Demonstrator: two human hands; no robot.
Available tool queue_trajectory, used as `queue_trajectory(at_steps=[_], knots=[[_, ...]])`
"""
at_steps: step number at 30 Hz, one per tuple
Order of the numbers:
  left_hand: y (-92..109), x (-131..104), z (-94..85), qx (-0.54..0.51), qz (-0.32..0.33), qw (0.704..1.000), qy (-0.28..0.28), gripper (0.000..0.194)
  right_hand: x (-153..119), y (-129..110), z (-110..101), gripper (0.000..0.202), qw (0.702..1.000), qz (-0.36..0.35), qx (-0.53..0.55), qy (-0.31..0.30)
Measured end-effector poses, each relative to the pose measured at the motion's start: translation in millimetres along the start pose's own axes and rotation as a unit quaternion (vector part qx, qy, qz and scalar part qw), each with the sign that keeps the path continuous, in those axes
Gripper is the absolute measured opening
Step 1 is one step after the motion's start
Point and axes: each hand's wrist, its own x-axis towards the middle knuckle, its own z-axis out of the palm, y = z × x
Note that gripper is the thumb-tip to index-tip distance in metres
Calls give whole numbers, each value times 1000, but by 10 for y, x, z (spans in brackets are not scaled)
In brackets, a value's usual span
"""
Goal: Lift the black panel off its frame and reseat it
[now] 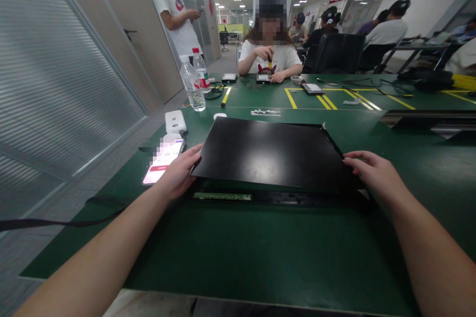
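Note:
A thin, glossy black screen panel [267, 153] is tilted over the green table in front of me, its near edge raised. My left hand [183, 171] is closed round its left edge, fingers partly hidden underneath. At the right edge, my right hand [370, 168] pinches the panel near its corner between thumb and fingers. Below the near edge lies a dark strip of frame [297, 199], with a narrow green circuit board [223, 196] along its left part. The panel hides whatever is further beneath it.
To the left lie a lit phone [163, 161] and a white power bank [175, 122], with water bottles [195, 89] behind. Opposite, a person [269, 59] holds a screwdriver [269, 63] over a hard drive [263, 79]. Dark panels [427, 121] lie at right.

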Motion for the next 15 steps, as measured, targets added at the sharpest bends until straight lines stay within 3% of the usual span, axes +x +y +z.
queue_trajectory(at_steps=[6,15], knots=[[28,-17,32,-7,-15,1000,8,32,15,26,-15,23,1000,0,-19,-1],[40,-46,79,12,-16,1000,12,50,106,151,-3,22,999,-25,-32,7]])
